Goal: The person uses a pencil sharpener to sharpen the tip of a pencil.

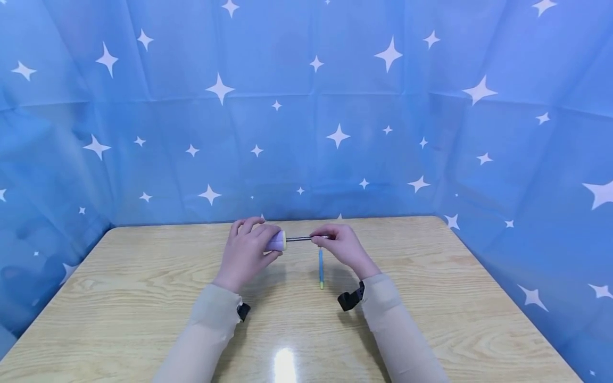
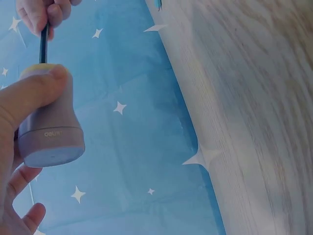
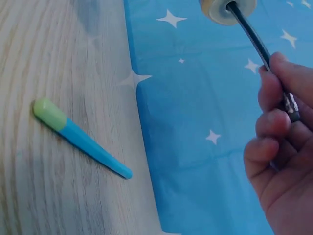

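Note:
My left hand [image 1: 243, 255] grips a pale purple pencil sharpener [image 1: 275, 241] with a yellow rim, held sideways above the table. In the left wrist view the thumb lies across the sharpener [image 2: 54, 115] near that rim, and lettering shows on its body. A dark pencil [image 1: 299, 239] has one end in the sharpener's hole. Toward the other end, the fingers and thumb of my right hand [image 1: 342, 246] pinch it. The right wrist view shows a metal band and eraser-like tip on the pencil [image 3: 252, 35]. The point inside the sharpener is hidden.
A slim blue stick [image 3: 95, 149] with a rounded light green end lies on the wooden table [image 1: 143, 298], below the right hand. Behind the table and along its sides hangs a blue cloth [image 1: 268, 53] with white stars. Each wrist wears a small black camera [image 1: 349, 299].

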`<state>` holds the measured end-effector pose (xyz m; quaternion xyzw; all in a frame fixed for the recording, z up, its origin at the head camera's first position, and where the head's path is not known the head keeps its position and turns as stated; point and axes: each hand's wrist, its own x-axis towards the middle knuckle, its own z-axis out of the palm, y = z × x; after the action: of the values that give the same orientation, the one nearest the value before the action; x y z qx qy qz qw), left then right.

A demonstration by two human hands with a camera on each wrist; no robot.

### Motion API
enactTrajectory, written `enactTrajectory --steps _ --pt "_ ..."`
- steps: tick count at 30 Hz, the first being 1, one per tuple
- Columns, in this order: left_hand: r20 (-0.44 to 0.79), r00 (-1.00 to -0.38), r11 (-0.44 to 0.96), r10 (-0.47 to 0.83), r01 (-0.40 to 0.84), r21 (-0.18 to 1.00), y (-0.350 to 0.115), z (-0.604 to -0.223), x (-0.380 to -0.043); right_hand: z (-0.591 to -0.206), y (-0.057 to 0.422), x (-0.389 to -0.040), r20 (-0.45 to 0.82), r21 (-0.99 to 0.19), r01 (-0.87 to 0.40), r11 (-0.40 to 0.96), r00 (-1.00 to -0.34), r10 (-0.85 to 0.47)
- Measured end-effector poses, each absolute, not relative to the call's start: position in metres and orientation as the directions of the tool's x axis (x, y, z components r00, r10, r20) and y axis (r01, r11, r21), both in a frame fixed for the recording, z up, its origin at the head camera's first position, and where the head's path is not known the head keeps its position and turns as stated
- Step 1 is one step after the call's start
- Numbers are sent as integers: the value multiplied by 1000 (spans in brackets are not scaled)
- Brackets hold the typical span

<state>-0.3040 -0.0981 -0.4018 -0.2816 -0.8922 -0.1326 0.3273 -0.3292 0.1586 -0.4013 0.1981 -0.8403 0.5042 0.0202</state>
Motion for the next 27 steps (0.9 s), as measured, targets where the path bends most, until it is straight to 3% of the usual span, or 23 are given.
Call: enactTrajectory --steps 8,27 --pt "667 -611 802 428 596 31 -94 -401 -303 -403 158 -331 245 -795 -383 471 -912 -328" --pt "698 -565 804 440 594 -26 -88 -400 -299 -404 153 -332 213 -821 -338 459 -929 -302"
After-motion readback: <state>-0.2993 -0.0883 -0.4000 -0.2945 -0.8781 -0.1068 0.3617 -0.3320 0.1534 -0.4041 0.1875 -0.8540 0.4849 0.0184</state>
